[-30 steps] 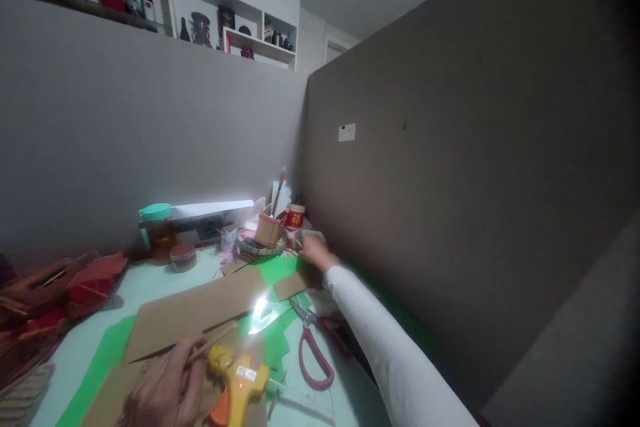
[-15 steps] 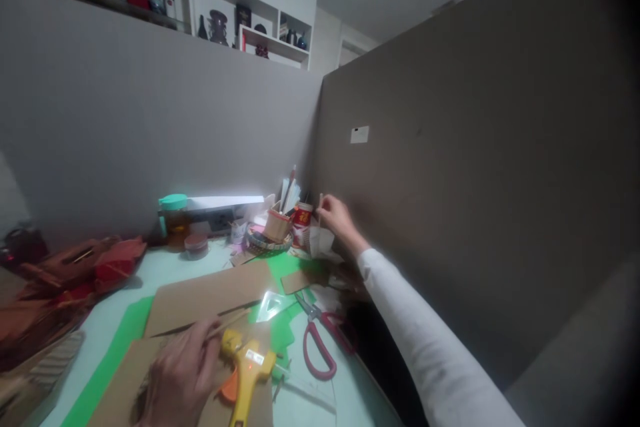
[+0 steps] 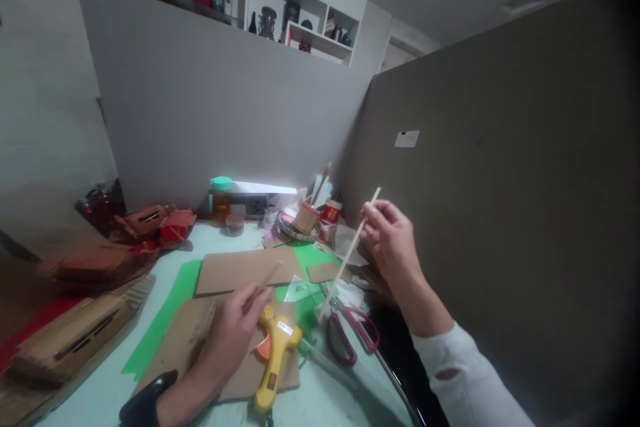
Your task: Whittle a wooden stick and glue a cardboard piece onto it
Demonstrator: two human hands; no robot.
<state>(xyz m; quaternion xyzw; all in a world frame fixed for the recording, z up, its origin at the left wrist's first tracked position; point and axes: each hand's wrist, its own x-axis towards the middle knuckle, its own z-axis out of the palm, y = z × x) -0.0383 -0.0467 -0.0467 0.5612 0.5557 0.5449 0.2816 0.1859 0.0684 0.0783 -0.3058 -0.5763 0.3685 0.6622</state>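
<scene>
My right hand [image 3: 393,243] is raised over the right side of the table, pinching a long, thin wooden stick [image 3: 349,252] near its top end. The stick slants down and left, its lower end in front of the red-handled scissors [image 3: 343,340]. Lower down, my left hand [image 3: 231,327] is closed on a short wooden stick [image 3: 273,273] that pokes out past the fingers, above a sheet of cardboard [image 3: 175,327]. Just right of that hand lies a yellow glue gun [image 3: 273,363]. A clear set square [image 3: 296,289] rests beyond it on green paper.
Another cardboard piece [image 3: 245,267] lies farther back. Behind it stand a teal-lidded jar [image 3: 221,203], a small round tub [image 3: 235,225], a pen holder [image 3: 305,218] and a red can [image 3: 331,212]. Brown and red cardboard models [image 3: 80,340] crowd the left. Grey partitions [image 3: 240,113] enclose the table.
My right hand has come back from beside the red can, drawing the long stick up and toward me. My left hand still holds the short stick. The view has swung left.
</scene>
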